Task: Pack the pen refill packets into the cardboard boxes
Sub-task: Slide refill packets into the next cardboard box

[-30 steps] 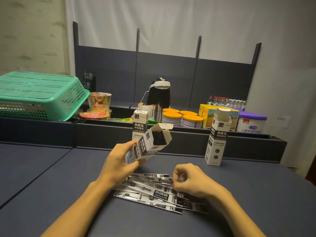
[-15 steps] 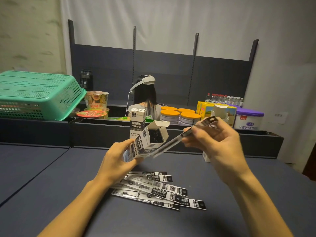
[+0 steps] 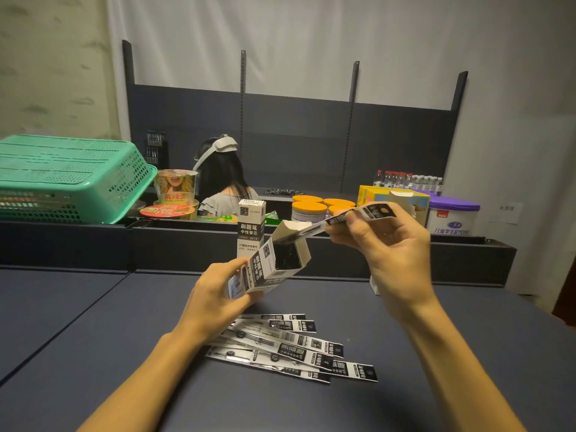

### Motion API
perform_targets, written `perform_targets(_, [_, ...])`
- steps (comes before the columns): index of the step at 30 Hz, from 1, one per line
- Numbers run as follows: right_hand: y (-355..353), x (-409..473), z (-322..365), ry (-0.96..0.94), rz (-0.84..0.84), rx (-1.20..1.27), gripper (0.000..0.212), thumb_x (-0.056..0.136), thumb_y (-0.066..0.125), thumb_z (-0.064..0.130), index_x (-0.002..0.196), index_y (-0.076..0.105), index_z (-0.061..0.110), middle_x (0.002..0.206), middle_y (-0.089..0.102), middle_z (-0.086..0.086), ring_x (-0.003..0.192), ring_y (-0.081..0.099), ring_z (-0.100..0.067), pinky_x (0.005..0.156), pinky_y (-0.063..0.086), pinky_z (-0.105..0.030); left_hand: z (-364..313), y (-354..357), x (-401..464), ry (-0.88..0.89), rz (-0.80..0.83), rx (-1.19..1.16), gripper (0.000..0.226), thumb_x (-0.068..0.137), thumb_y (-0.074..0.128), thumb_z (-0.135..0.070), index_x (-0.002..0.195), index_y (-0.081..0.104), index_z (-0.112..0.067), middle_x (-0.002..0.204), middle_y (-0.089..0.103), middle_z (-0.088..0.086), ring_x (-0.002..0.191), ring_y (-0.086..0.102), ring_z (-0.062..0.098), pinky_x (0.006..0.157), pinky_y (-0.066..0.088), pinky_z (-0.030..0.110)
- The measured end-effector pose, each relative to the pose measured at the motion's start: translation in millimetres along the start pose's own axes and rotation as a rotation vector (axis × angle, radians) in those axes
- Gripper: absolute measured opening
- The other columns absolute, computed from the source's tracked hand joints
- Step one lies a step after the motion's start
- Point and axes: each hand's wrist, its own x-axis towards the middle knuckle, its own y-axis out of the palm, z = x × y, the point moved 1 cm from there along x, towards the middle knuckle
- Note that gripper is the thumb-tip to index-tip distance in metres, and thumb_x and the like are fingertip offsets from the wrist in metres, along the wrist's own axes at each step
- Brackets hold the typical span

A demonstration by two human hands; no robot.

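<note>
My left hand (image 3: 215, 302) grips a small white-and-black cardboard box (image 3: 269, 265), tilted with its open top toward the right and dark packets visible inside. My right hand (image 3: 389, 244) pinches a long refill packet (image 3: 346, 218) whose lower end sits at the box's open mouth. Several more refill packets (image 3: 290, 347) lie fanned on the dark table in front of me. A second box (image 3: 252, 227) stands upright and closed behind the held one. A third box (image 3: 400, 198) stands mostly hidden behind my right hand.
A green plastic basket (image 3: 71, 179) lies upturned at the left on a low dark ledge (image 3: 62, 241). Noodle cups (image 3: 176, 188), orange-lidded jars (image 3: 308, 208), a purple-lidded tub (image 3: 453, 218) and bottles stand along the back. A person with a headset (image 3: 223, 182) sits beyond the ledge.
My right hand picked a packet off the table pile and raised it to the box's open top; its end has now reached the mouth. The left hand keeps holding the box.
</note>
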Motion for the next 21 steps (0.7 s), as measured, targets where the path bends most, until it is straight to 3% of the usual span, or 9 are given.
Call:
perform_targets(4, [7.3, -0.2, -11.6, -0.03, 0.048, -0.039, 0.014, 0.087, 0.064, 0.002, 0.1, 0.065, -0.003, 0.09, 0.074, -0.013, 0.08, 0.074, -0.023, 0.069, 0.059, -0.028, 0.5, 0.1, -0.2, 0.0, 0.001, -0.01, 0.067, 0.071, 0.067, -0.057, 0.131, 0.043, -0.04, 0.111, 0.045, -0.037, 0.104, 0.05, -0.004, 0.083, 0.043, 0.014])
perform_targets(9, [15.5, 1.0, -31.1, -0.198, 0.112, -0.28, 0.022, 0.088, 0.07, 0.025, 0.094, 0.069, 0.003, 0.089, 0.067, -0.01, 0.071, 0.069, -0.021, 0.061, 0.057, -0.031, -0.2, 1.1, -0.2, 0.008, 0.007, -0.015, 0.065, 0.071, 0.073, -0.047, 0.131, 0.048, -0.036, 0.113, 0.052, -0.026, 0.103, 0.051, -0.001, 0.083, 0.043, 0.014])
perform_targets(12, [20.3, 0.2, -39.6, -0.322, 0.159, -0.439, 0.012, 0.087, 0.069, 0.019, 0.091, 0.071, 0.008, 0.08, 0.068, -0.005, 0.052, 0.062, -0.013, 0.049, 0.052, -0.033, 0.6, 1.5, -0.1, 0.013, 0.013, -0.011, 0.067, 0.073, 0.069, -0.054, 0.132, 0.05, -0.029, 0.114, 0.054, -0.021, 0.103, 0.052, 0.0, 0.084, 0.045, 0.016])
perform_targets(17, [23.9, -0.2, -46.7, -0.464, 0.179, -0.609, 0.02, 0.088, 0.065, 0.026, 0.095, 0.072, 0.008, 0.078, 0.068, 0.002, 0.053, 0.057, -0.012, 0.051, 0.049, -0.027, 2.0, 1.8, 0.1, 0.001, 0.017, -0.014, 0.067, 0.073, 0.066, -0.056, 0.132, 0.05, -0.029, 0.114, 0.053, -0.02, 0.105, 0.052, 0.0, 0.085, 0.048, 0.019])
perform_targets(21, [23.6, 1.0, -43.3, -0.5, 0.175, -0.642, 0.015, 0.086, 0.068, 0.01, 0.1, 0.07, 0.008, 0.077, 0.066, 0.006, 0.054, 0.056, -0.006, 0.052, 0.046, -0.014, 1.2, 1.4, 0.7, 0.009, 0.024, -0.02, 0.065, 0.073, 0.065, -0.056, 0.132, 0.048, -0.034, 0.116, 0.055, -0.019, 0.105, 0.052, 0.001, 0.086, 0.047, 0.02])
